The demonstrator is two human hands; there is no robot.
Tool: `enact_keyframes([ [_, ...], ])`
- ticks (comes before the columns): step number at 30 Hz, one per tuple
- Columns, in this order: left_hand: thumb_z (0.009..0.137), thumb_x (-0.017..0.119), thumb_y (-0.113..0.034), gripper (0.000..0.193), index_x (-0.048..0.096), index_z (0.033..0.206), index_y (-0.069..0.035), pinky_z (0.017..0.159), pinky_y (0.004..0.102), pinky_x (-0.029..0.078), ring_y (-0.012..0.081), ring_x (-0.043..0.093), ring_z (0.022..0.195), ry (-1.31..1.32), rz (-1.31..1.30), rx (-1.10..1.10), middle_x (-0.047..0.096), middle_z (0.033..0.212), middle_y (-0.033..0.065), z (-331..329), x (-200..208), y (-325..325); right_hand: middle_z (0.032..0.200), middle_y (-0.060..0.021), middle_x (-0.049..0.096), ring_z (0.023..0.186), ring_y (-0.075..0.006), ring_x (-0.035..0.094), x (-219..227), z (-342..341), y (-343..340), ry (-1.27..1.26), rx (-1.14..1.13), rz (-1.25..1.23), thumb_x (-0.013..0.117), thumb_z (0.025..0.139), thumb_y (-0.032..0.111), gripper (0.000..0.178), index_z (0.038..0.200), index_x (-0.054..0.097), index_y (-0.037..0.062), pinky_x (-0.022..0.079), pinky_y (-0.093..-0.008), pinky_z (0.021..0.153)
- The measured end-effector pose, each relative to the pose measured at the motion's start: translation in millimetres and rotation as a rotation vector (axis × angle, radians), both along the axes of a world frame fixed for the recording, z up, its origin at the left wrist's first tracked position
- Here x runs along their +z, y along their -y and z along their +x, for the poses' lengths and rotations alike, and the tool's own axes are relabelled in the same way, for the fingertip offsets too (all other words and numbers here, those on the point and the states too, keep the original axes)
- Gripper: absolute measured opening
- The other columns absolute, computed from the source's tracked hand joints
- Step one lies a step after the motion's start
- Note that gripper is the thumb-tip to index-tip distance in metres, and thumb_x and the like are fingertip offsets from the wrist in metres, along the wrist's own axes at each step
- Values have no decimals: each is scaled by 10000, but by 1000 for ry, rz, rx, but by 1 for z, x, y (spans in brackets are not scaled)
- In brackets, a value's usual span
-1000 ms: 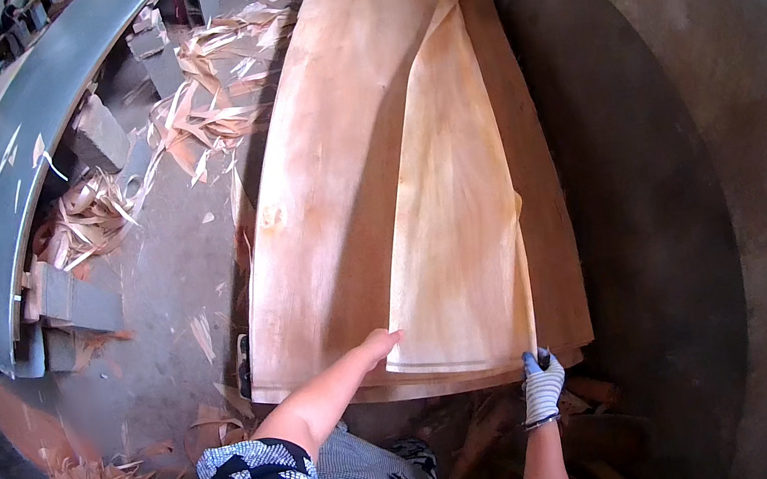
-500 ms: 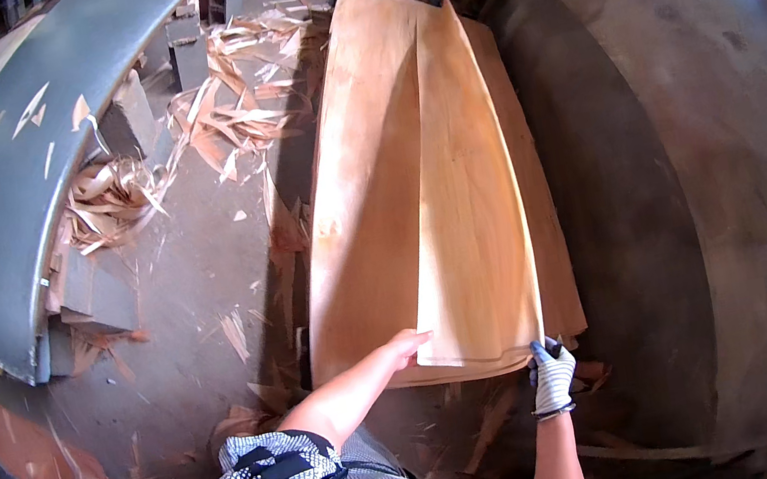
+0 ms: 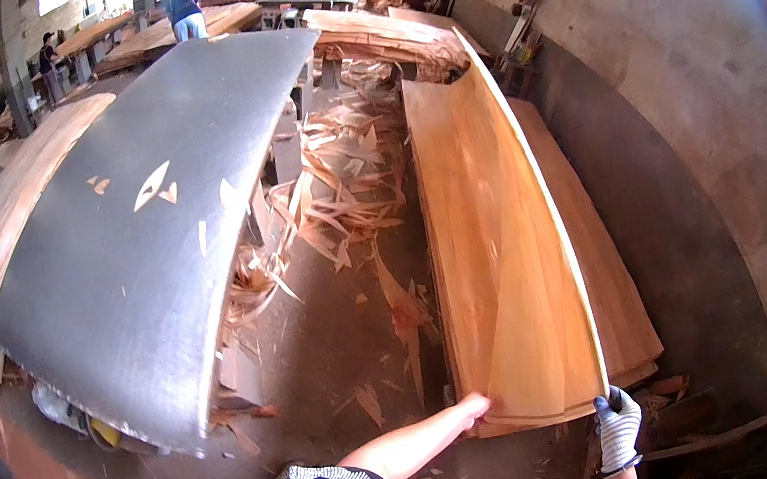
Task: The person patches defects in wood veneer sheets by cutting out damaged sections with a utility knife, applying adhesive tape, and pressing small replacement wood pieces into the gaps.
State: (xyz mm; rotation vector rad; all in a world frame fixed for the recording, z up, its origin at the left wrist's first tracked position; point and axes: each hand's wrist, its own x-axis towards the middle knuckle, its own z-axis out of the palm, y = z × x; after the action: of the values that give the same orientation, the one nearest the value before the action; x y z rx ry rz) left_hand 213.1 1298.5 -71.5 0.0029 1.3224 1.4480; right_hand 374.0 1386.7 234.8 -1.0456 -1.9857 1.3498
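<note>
A long, thin wood veneer sheet (image 3: 543,314) lies lengthwise before me, its right side raised and curling up along its whole length. My bare left hand (image 3: 474,409) is closed at the near left corner of the sheet, its fingertips partly hidden. At the near right corner, my right hand (image 3: 618,419), in a striped white-and-grey glove with dark fingertips, grips the sheet's edge. Beneath lies a stack of more veneer sheets (image 3: 602,274), showing to the right of the lifted one.
Left stands a large dark-topped table (image 3: 138,291) with a few veneer scraps on it. Torn veneer strips (image 3: 336,197) litter the floor between table and stack. A bundle of veneer (image 3: 385,36) lies beyond. A wall (image 3: 680,68) runs along the right. Several people work far off.
The view has tilted up and turned left, bringing in the far room. The sheet's right side has risen higher and curls more, with both hands still at its near end.
</note>
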Motion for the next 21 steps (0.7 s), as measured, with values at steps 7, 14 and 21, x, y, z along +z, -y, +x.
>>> enact_keyframes([
  [7,896,640,-268,291,626,1144,-116,634,279,525,113,634,834,144,246,-107,664,1019,3,-44,69,199,696,32,560,559,-43,454,48,-29,190,18,26,2,657,830,-8,221,1051,642,-11,384,-196,504],
  [14,872,652,-322,263,648,1066,-145,584,228,319,71,421,650,99,253,-132,585,847,-47,-44,108,367,690,38,563,520,-25,420,80,-34,341,31,82,45,646,830,-14,234,1064,643,-18,341,-192,458],
  [21,844,673,-248,194,659,984,-114,642,275,477,107,618,750,-3,365,-75,661,901,0,-31,118,501,746,-68,657,657,-85,557,81,-26,451,153,172,373,675,808,15,285,1085,635,-39,491,-255,643],
])
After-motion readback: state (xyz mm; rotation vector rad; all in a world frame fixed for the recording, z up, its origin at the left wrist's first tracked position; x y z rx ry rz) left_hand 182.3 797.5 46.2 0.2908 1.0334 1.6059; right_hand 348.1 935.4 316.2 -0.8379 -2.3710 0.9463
